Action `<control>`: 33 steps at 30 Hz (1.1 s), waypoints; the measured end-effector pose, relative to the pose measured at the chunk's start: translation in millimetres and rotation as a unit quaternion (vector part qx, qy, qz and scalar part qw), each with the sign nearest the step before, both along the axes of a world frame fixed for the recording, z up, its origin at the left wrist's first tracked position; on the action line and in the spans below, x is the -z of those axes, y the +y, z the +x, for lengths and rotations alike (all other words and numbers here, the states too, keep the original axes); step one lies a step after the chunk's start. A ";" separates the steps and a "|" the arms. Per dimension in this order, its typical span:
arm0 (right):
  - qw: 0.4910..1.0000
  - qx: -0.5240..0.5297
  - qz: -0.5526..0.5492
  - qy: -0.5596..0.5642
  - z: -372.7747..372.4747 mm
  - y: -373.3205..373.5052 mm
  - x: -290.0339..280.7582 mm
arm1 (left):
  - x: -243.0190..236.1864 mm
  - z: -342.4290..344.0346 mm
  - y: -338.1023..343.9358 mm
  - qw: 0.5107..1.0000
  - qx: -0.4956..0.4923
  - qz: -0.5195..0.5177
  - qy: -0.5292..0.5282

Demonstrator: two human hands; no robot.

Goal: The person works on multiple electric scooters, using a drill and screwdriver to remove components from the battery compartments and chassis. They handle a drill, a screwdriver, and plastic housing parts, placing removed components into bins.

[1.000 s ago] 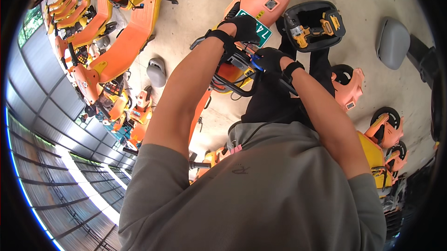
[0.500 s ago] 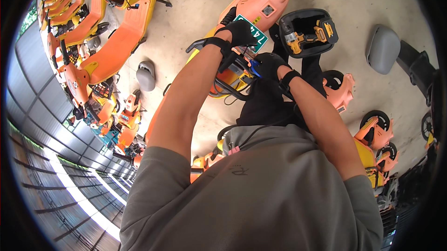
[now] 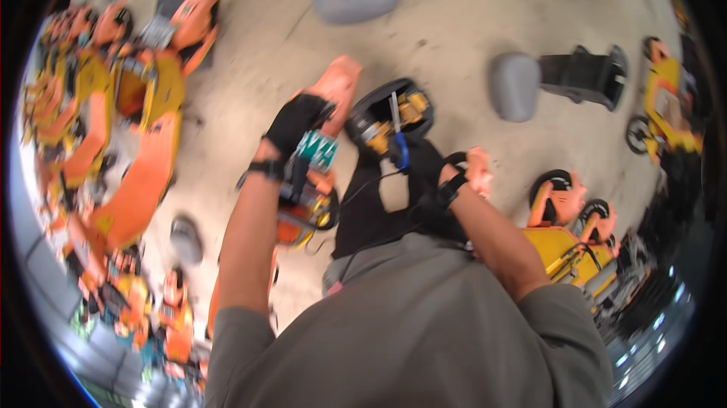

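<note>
My left hand (image 3: 295,122), in a black glove, is blurred at the scooter’s salmon front panel (image 3: 338,82), just above a green plate (image 3: 317,152); its grip is unclear. My right hand (image 3: 426,168), also gloved, holds a blue-handled tool (image 3: 402,151) with a thin silver shaft pointing up. Beyond it, a dark padded tray (image 3: 363,111) holds a yellow-and-black cordless drill (image 3: 375,135). Beneath my left wrist is the scooter’s yellow and orange body (image 3: 291,222) with black tubing and cables.
Rows of orange-and-yellow scooters (image 3: 136,196) stand at the left; others (image 3: 568,256) are at the lower right and a yellow one (image 3: 665,105) at the far right. Loose grey seats (image 3: 515,86) and a black molded part (image 3: 583,75) lie on the concrete floor (image 3: 454,14).
The view has swung and blurred. My left hand has moved off leftward from my right, which has lifted the blue-handled tool away from the scooter, its silver shaft now showing.
</note>
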State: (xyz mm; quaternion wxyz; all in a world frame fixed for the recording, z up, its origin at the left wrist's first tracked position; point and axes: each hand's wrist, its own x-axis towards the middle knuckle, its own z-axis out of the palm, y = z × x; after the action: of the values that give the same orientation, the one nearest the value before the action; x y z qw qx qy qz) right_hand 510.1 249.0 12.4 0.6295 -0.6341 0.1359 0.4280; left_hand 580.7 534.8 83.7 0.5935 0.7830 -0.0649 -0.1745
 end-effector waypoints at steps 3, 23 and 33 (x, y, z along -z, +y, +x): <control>0.965 0.222 0.129 0.042 16.7 -2.4 -33.8 | 23.0 -15.4 -18.6 0.960 -0.080 -0.148 0.224; 0.902 0.430 -0.021 -0.028 -40.9 -191.3 -68.7 | -81.2 75.6 -346.0 0.852 0.514 0.098 -0.008; 0.864 0.499 0.055 -0.043 -30.4 -217.2 -83.6 | -234.0 33.3 -499.7 0.833 0.546 0.043 -0.076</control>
State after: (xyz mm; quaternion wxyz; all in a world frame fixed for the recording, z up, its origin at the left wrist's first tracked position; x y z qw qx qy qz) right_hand 479.7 31.9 95.9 0.7980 -0.4635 0.3835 0.0354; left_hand 614.0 35.2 317.7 0.3603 0.6557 -0.5194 -0.4128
